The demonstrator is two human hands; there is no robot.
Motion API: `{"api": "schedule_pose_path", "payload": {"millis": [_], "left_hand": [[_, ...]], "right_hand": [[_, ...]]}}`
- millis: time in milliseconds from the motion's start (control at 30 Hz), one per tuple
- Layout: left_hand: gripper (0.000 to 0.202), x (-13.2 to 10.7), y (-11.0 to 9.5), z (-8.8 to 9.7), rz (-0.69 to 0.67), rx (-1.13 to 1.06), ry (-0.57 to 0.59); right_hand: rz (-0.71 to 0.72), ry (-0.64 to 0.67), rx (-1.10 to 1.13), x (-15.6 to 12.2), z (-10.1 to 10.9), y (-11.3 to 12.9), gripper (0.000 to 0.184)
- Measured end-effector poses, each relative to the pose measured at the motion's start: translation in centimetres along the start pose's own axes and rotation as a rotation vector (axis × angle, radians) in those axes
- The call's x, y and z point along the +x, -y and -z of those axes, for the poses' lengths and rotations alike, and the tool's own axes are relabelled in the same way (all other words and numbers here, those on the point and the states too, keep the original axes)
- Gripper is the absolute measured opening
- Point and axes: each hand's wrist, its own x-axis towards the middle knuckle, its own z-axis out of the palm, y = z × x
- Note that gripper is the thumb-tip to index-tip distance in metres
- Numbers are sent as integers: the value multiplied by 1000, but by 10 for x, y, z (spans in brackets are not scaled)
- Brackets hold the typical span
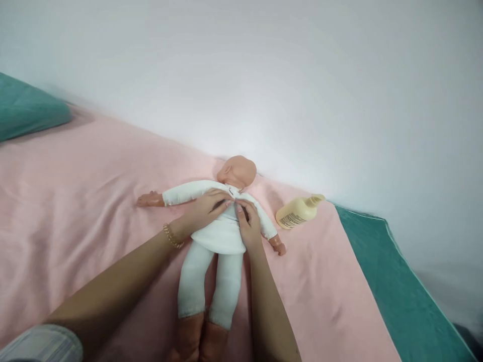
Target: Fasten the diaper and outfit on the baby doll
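Note:
A doll (219, 236) with a bare plastic head (241, 171) lies stretched out on a pink sheet, its head turned aside and its arms spread. White cloth covers its body, arms and upper legs. At the middle of its upper trunk, my left hand (207, 207) brings thumb and fingertips together on the white cloth (231, 213). My right hand (249, 221) does the same just beside it, fingers bent and thumb close to them. The two sets of fingertips nearly meet. What exactly lies between the fingers is too small to make out.
A pale yellow pump bottle (296, 212) lies tilted right of the doll. Green fabric (400, 281) shows past the right edge of the pink sheet (94, 201). A green pillow-like thing (30, 108) rests at the far left. The white wall (241, 75) stands behind.

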Motion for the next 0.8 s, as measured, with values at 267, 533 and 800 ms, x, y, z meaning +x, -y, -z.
{"api": "schedule_pose_path", "payload": {"millis": [267,533,800], "left_hand": [[31,2,10,-2,-7,67,1],[28,2,9,-3,-9,95,-6],[28,1,12,-6,-5,122,4]], "right_hand": [[-40,41,-26,3,-1,0,37],[-18,47,-55,2,-1,1,43],[-4,98,-114,3,-2,-9,48]]}}
